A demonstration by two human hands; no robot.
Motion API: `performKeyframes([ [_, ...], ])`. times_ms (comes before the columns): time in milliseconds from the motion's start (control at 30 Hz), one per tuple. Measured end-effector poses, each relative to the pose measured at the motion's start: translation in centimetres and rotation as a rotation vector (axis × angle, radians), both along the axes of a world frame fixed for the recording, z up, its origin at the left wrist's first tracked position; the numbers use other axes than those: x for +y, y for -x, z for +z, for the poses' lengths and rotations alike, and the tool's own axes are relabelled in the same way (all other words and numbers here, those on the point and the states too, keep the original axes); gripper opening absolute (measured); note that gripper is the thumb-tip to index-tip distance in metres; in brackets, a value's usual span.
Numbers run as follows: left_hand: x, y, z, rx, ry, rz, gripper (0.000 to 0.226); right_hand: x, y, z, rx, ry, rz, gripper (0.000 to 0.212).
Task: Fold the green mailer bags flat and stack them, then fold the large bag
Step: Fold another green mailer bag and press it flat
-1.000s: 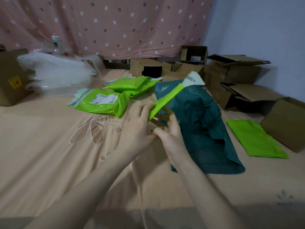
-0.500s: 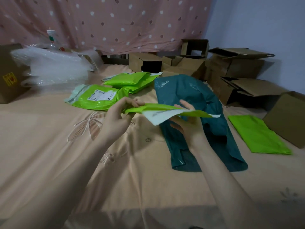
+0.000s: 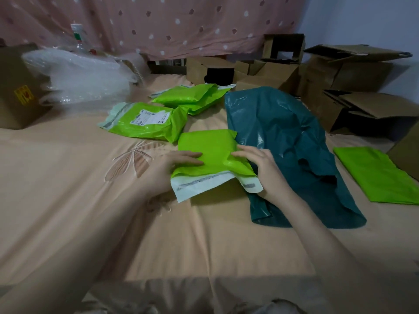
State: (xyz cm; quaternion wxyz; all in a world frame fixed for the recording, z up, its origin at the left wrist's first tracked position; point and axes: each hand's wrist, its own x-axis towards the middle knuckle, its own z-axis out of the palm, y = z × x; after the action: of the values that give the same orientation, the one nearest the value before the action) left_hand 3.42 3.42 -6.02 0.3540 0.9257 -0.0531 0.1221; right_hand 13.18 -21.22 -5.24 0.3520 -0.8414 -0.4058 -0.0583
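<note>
I hold a bright green mailer bag (image 3: pixel 207 152) just above the bed, its white flap turned toward me. My left hand (image 3: pixel 174 168) grips its left edge with fingers on top. My right hand (image 3: pixel 260 165) grips the folded right side, partly under the flap. A labelled green mailer (image 3: pixel 147 123) lies behind it, and more green mailers (image 3: pixel 192 97) are piled further back. The large dark teal bag (image 3: pixel 285 137) lies crumpled to the right. One flat green bag (image 3: pixel 376 175) rests at the far right.
Everything sits on a peach bedsheet (image 3: pixel 68 200). A heap of bubble wrap (image 3: pixel 84 80) and a cardboard box (image 3: pixel 18 87) are at the back left. Several open cardboard boxes (image 3: pixel 362 109) crowd the back and right side. A dotted pink curtain (image 3: pixel 181 23) hangs behind.
The green mailer went from standing on edge between my hands to lying nearly flat and lower over the bed. My hands moved apart to its left and right sides.
</note>
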Motion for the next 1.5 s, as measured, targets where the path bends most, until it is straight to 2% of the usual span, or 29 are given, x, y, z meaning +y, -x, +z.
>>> performKeyframes([
  [67,-0.3,0.7,-0.4,0.030,0.008,-0.038,0.041,-0.2,0.1,-0.2,-0.060,0.018,0.056,0.052],
  [167,-0.1,0.4,-0.4,0.057,0.056,-0.069,0.043,-0.2,0.2,-0.5,-0.050,0.072,0.149,0.047],
  [333,0.4,0.3,-1.1,-0.002,0.008,-0.060,0.043,-1.0,0.1,-0.8,0.101,0.137,0.149,0.059],
  [500,0.7,0.4,-2.3,0.015,0.052,-0.040,0.037,-1.0,-0.1,-0.6,0.193,0.107,0.061,0.040],
  [600,0.5,0.4,-2.4,-0.038,0.111,0.068,0.017,-0.7,0.0,-0.4,0.174,0.074,0.044,0.033],
  [667,0.1,0.4,-2.0,-0.061,0.159,0.162,0.027,-0.5,0.1,-0.2,0.226,-0.033,0.017,0.019],
  [867,0.0,0.1,-1.9,-0.120,0.210,0.212,0.052,0.5,-0.6,0.0,0.178,-0.053,-0.144,0.048],
  [1100,0.3,-0.8,-1.2,-0.191,0.193,0.344,0.057,1.5,-1.2,0.9,0.139,-0.131,-0.195,0.053],
  [1233,-0.1,-2.0,-0.4,-0.246,0.133,0.419,0.055,2.6,-1.9,1.3,0.133,-0.126,-0.261,0.053],
  [1367,-0.4,-3.3,-0.6,-0.211,0.060,0.523,0.048,3.8,-2.8,1.4,0.090,-0.069,-0.334,0.049],
  [1500,-0.8,-4.5,-0.4,-0.217,0.015,0.605,0.021,4.7,-3.4,0.9,0.083,-0.086,-0.367,0.036],
])
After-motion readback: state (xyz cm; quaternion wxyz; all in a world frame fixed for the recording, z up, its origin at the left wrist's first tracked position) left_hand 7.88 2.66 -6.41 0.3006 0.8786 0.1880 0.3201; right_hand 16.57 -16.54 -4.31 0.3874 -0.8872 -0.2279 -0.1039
